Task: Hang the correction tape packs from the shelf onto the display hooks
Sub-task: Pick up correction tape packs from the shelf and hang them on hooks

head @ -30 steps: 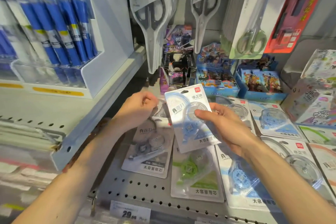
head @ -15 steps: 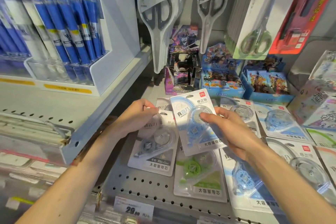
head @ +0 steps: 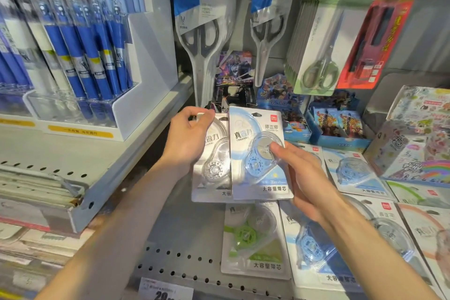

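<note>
We hold two correction tape packs above the perforated metal shelf, toward its back-left part; the blue pack sits in our right hand, whose thumb presses on the clear blister while the fingers curl behind the card, so that hand is clamped on the pack; the clear pack is pinched near its top edge by our left hand, thumb in front and fingers curled over the top corner, and its right side is tucked behind the blue one. We judge both packs to be light and fairly stiff: a flat card backing with a moulded plastic bubble; the bubble looks smooth and may slip under a thumb, and it would dent if squeezed hard, so the card edges or the lower corners are the safer hold. The hang slot at the top centre of the blue pack is uncovered, which suits threading it onto a hook; the clear pack's slot is hidden under our left fingers. Both forearms reach up and forward from the near edge of the shelf, wrists slightly bent. A green pack and more packs lie flat along the shelf's right side; scissors packs hang on hooks above the back edge.
</note>
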{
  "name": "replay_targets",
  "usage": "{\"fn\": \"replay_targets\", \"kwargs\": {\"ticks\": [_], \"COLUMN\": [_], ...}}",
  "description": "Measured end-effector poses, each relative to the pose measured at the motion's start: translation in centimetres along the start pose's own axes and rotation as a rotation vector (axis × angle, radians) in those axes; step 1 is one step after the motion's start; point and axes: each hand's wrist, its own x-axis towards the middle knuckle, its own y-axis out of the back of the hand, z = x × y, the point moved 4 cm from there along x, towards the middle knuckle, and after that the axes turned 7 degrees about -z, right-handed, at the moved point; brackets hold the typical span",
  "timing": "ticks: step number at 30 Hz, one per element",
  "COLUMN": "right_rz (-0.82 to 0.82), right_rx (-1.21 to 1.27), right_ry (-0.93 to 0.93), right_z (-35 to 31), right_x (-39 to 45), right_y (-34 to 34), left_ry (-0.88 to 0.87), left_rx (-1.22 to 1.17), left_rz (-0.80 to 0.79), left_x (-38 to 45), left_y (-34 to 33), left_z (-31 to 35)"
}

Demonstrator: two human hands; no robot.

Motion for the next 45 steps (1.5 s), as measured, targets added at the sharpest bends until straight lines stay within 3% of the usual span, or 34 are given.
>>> {"fn": "replay_targets", "kwargs": {"ticks": [5,10,15,22,26,38,45], "right_rz": [0.064,0.108,0.169,0.285,0.289,0.168,0.100], "right_rx": [-0.032,-0.045,-0.077,-0.257,-0.309,-0.502,-0.609], "right_ry": [0.105,0.190,0.218,0.260,0.291,0.434,0.504], "right_z": [-0.2,-1.4,-1.6,-4.5,-7.1,-18.1,-24.6], "right_x": [-0.3,-1.4,-3.8,-8.3,-11.2,-19.8,-24.2], "right_y": [0.3,1.2,2.1,5.2,7.8,18.6,24.3], "left_ry": [0.064,0.238,0.184,0.045,-0.039,-0.370,-0.444], "left_rx": [-0.066,-0.224,-0.465,-0.307,-0.231,-0.068,0.024], "left_rz": [-0.078,-0.412,-0.580,-0.421,-0.429,-0.279,-0.189], "left_x": [-1.4,-4.7,-6.8,-7.8,-9.0,-14.1,-16.9], "left_y": [-2.2,-4.3,-5.6,-7.6,-10.1,-23.5,-30.4], "left_z": [0.4,-0.7,-1.5,-0.7,1.9,10.7,15.3]}}
